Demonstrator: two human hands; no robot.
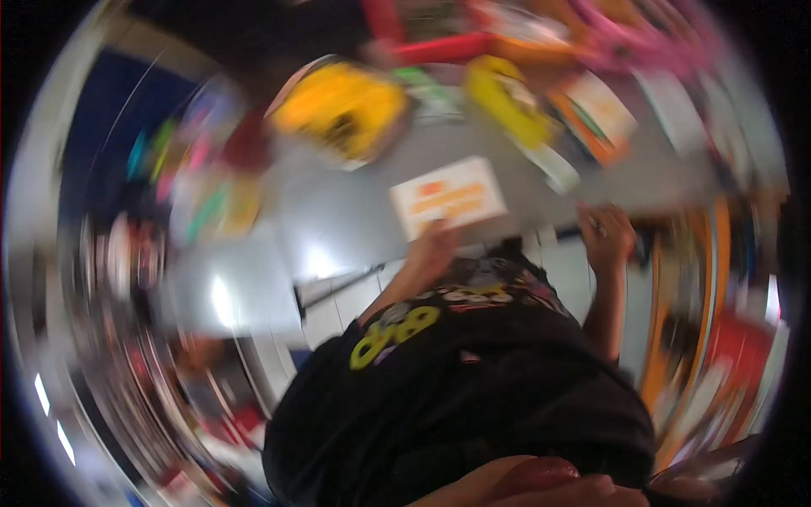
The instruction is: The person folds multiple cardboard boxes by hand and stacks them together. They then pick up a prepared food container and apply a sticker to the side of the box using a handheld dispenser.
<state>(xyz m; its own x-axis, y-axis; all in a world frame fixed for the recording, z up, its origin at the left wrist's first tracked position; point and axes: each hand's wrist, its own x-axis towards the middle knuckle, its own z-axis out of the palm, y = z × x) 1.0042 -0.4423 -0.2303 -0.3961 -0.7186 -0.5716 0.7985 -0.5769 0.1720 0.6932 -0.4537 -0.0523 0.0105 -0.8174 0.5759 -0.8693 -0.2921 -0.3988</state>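
Note:
My left hand (432, 252) grips a white card (449, 196) with orange print at its near edge, the thumb lying on top. The card is tilted a little and sits over the front part of the grey table (355, 211); whether it touches the surface I cannot tell. My right hand (606, 238) is at the table's front edge, farther right, with its fingers curled. A small pale spot shows at those fingers, too blurred to name. Nearest to this hand on the table is a long yellow and white item (519, 110).
A yellow package (342, 110) lies at the back left, beside a green and white packet (431, 95). An orange and white booklet (596, 114) lies at the right. Red (431, 42) and pink baskets (634, 38) line the far edge. Wooden shelving (688, 287) stands at the right.

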